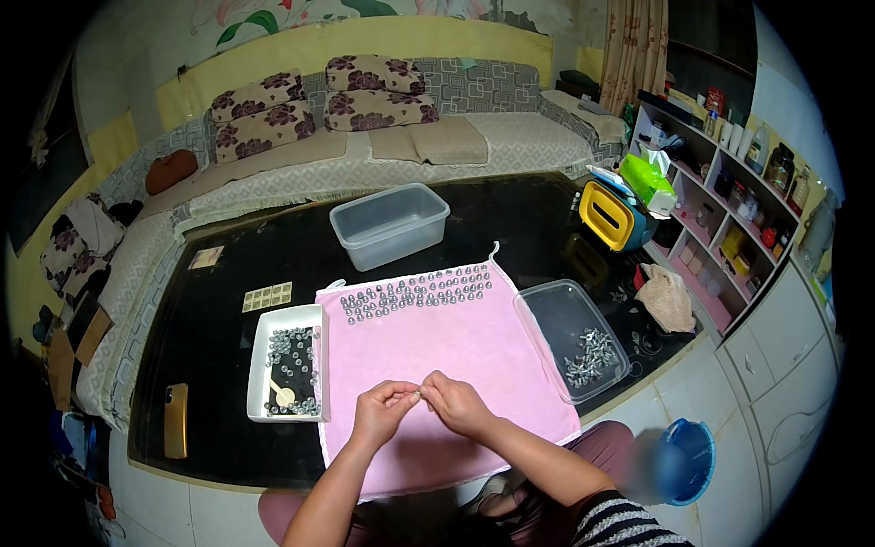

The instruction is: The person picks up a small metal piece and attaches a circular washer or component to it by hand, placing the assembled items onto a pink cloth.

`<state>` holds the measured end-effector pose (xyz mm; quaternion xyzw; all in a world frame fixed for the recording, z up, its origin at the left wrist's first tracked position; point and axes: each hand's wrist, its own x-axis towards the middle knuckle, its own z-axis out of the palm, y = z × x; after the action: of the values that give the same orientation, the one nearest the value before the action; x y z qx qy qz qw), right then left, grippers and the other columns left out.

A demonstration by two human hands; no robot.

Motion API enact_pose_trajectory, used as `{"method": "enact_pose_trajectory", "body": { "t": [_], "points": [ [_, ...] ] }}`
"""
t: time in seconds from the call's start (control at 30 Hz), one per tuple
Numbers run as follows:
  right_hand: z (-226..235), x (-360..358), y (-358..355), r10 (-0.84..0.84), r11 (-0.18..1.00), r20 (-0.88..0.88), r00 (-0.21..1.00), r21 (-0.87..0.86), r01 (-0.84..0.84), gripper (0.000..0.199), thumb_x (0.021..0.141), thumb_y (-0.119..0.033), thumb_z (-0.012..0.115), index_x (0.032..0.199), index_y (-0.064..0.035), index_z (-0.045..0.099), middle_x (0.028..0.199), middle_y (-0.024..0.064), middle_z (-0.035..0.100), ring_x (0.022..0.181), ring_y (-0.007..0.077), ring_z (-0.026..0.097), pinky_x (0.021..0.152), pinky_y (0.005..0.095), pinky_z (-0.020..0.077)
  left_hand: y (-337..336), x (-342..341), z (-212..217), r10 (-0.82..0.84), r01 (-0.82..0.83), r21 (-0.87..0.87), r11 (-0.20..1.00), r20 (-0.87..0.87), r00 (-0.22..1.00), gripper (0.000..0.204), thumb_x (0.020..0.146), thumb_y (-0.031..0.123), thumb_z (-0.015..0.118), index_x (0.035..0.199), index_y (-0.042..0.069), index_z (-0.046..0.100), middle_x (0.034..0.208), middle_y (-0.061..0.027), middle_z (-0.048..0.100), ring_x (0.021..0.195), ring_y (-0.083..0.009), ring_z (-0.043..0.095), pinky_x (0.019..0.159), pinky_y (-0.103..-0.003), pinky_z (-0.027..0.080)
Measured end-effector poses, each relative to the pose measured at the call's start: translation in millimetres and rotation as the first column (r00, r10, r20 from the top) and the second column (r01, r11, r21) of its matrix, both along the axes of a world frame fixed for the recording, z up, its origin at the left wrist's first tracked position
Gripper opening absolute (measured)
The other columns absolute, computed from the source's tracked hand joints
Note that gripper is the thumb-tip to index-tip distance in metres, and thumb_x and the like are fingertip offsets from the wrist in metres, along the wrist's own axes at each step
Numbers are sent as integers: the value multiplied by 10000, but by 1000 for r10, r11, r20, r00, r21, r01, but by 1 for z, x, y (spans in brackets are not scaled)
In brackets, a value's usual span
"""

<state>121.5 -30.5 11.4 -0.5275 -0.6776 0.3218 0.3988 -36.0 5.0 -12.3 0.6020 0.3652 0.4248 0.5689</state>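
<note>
My left hand and my right hand meet over the near part of a pink cloth. Both have their fingers pinched together at one spot, around something too small to make out. Beyond them, several small silvery domed pieces stand in rows along the cloth's far edge. Left of the cloth, a white box holds small shiny round pieces and a cream-coloured scoop. To the right, a clear plastic lid holds a pile of small metal pieces.
The black table also bears a clear plastic tub, a sheet of small squares, a gold phone and a yellow-and-blue tissue box. A blue bucket stands on the floor at right, beside drawers. Behind is a sofa.
</note>
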Motion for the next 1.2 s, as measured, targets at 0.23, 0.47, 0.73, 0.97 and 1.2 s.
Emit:
{"method": "enact_pose_trajectory", "body": {
  "t": [0.23,0.47,0.73,0.97,1.2],
  "points": [
    [5,1,2,8,998,70,998,-69,-4,273,894,-264,395,786,-28,481,596,116,533,577,285,541,544,372,414,-1,1,5,27,-25,41,999,-35,999,123,772,-2,603,890,-31,586,828,-82,616,752,-110,589,668,-203,490],
    [3,4,0,27,996,-19,999,-90,-29,329,890,-323,388,801,-34,518,576,94,545,548,243,547,547,343,423,1,1,-2,-5,5,-28,1000,17,1000,127,777,-11,591,902,-37,580,824,-88,614,745,-120,589,677,-213,495],
    [7,0,-3,-55,996,-32,998,-77,52,388,889,-346,376,689,-46,520,533,81,524,530,242,541,538,340,421,1,1,1,1,10,-105,994,109,994,130,785,-11,581,911,-44,576,821,-96,612,741,-129,589,668,-218,495],
    [2,2,0,0,992,-30,1000,-126,-4,286,871,-298,447,761,-43,516,567,66,534,528,194,529,520,310,413,1,0,4,-14,32,-135,990,134,991,126,784,-4,587,904,-41,579,817,-86,608,740,-122,586,670,-217,493],
    [-13,5,3,-68,994,-305,950,-104,37,115,819,-165,576,812,-53,549,655,-24,528,580,32,444,528,177,371,1,1,1,-21,27,-101,995,61,998,124,782,-4,591,902,-33,585,810,-79,608,739,-118,585,672,-214,493]
  ]
}}
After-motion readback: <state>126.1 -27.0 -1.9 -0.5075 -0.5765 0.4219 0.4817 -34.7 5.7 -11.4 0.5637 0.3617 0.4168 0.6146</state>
